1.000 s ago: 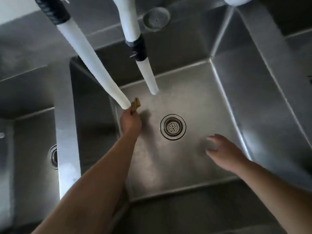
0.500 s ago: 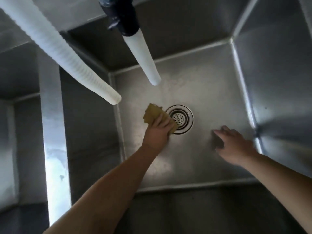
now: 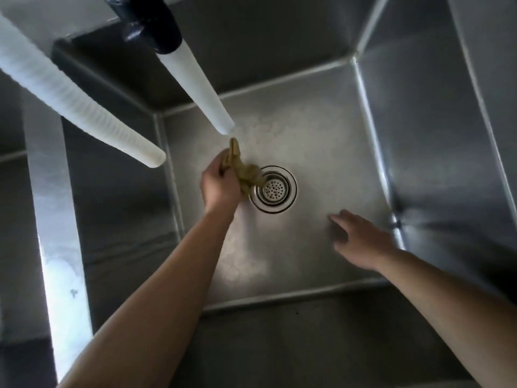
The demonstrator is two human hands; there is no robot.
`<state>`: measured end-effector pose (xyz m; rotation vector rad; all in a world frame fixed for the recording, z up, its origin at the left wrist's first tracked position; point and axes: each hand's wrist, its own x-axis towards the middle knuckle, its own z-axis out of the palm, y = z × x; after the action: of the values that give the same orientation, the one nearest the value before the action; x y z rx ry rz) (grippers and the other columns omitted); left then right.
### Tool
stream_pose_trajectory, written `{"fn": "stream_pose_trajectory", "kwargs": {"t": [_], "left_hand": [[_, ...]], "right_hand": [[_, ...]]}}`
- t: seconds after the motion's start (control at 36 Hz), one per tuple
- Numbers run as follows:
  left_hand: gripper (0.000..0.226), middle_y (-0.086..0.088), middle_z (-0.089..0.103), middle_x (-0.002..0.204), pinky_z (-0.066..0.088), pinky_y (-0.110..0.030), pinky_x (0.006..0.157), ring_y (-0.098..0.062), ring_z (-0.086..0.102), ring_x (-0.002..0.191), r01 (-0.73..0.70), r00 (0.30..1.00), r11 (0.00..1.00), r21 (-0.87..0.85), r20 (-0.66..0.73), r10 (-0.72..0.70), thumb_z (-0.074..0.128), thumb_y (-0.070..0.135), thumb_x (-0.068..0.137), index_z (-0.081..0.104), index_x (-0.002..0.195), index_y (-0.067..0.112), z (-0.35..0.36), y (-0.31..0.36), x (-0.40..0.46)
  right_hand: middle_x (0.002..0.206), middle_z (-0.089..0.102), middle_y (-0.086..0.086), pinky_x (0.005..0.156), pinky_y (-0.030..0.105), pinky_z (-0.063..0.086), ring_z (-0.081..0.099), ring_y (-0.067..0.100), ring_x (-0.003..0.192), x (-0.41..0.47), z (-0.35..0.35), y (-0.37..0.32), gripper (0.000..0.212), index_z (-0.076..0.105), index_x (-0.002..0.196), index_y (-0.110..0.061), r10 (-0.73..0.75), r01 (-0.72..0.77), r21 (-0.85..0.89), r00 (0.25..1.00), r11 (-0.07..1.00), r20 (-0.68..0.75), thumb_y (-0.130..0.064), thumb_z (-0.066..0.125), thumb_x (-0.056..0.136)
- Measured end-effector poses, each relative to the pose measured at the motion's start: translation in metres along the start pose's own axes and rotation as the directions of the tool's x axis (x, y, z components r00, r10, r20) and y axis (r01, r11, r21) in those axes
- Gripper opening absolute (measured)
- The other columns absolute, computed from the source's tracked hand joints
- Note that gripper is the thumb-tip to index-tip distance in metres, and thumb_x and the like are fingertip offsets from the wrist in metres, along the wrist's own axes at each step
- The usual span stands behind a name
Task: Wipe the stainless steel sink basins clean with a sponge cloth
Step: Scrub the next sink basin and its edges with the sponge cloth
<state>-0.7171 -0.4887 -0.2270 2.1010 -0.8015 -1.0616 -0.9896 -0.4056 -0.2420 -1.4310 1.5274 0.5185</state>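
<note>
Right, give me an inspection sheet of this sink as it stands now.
Surface: steel basin floor, dull patches.
Job's things: sponge cloth, bunched, beside the drain strainer.
Clutter: nothing seen.
Hands: left hand grips the cloth; right hand open, fingers spread low over the floor; contact unclear.
Cables: none; ribbed white hose and smooth white spout hang overhead.
Surroundings: divider to a second basin, left.
</note>
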Motion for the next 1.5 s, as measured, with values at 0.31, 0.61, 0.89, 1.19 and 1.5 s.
{"fn": "stream_pose_trajectory", "kwargs": {"t": [0.31, 0.61, 0.89, 1.19, 1.5], "left_hand": [[0.053, 0.0, 0.038, 0.158, 0.025, -0.031, 0.118, -0.023, 0.024, 0.15, -0.621, 0.775, 0.556, 0.553, 0.542, 0.327, 0.052, 0.01, 0.095, 0.05, 0.146, 0.024, 0.116, -0.006, 0.025], [0.051, 0.004, 0.031, 0.161, 0.005, -0.032, 0.121, -0.021, 0.02, 0.152, -0.964, 0.254, 0.112, 0.241, 0.958, 0.132, 0.039, 0.013, 0.1, 0.045, 0.148, 0.029, 0.068, -0.083, -0.074], [0.043, 0.001, 0.043, 0.153, 0.025, -0.042, 0.119, -0.025, 0.028, 0.147, -0.98, -0.145, -0.059, -0.19, 0.884, -0.445, 0.053, 0.014, 0.094, 0.059, 0.135, 0.025, 0.021, -0.076, -0.104], [0.071, -0.015, 0.006, 0.166, 0.008, -0.046, 0.123, -0.035, 0.006, 0.153, -0.981, 0.008, -0.195, -0.006, 0.997, -0.074, 0.047, 0.036, 0.096, 0.017, 0.159, 0.021, 0.013, -0.109, -0.115], [0.059, 0.002, 0.013, 0.167, 0.016, -0.045, 0.121, -0.033, 0.016, 0.152, -0.913, -0.101, -0.384, -0.134, 0.989, -0.106, 0.017, 0.022, 0.098, 0.027, 0.154, 0.038, 0.003, -0.069, -0.051]], "right_hand": [[0.165, 0.013, -0.018, 0.118, 0.053, 0.024, 0.021, 0.018, 0.151, -0.003, 0.008, 0.01, 0.072, 0.017, 0.154, -0.044, 0.069, -0.07, 0.034, 0.997, 0.997, 0.023, -0.044, 0.051, 0.091], [0.16, 0.032, -0.007, 0.117, 0.045, 0.028, 0.035, 0.023, 0.145, -0.04, -0.011, 0.016, 0.061, 0.028, 0.153, -0.041, 0.172, -0.176, 0.025, 0.978, 0.984, 0.121, -0.047, 0.049, 0.096], [0.157, 0.038, -0.007, 0.115, 0.044, 0.031, 0.04, 0.024, 0.141, -0.096, -0.013, -0.004, 0.054, 0.033, 0.149, -0.045, 0.124, -0.127, 0.03, 0.987, 0.991, 0.101, -0.049, 0.046, 0.097], [0.137, 0.061, -0.005, 0.108, 0.044, 0.039, 0.057, 0.024, 0.124, -0.158, 0.01, -0.033, 0.054, 0.04, 0.146, -0.04, 0.107, -0.125, -0.154, 0.987, 0.98, -0.119, -0.054, 0.041, 0.095], [0.127, 0.066, -0.013, 0.101, 0.034, 0.044, 0.061, 0.017, 0.116, -0.196, 0.043, -0.078, 0.051, 0.058, 0.133, -0.036, 0.048, -0.09, -0.106, 0.936, 0.99, -0.349, -0.062, 0.043, 0.091]]}}
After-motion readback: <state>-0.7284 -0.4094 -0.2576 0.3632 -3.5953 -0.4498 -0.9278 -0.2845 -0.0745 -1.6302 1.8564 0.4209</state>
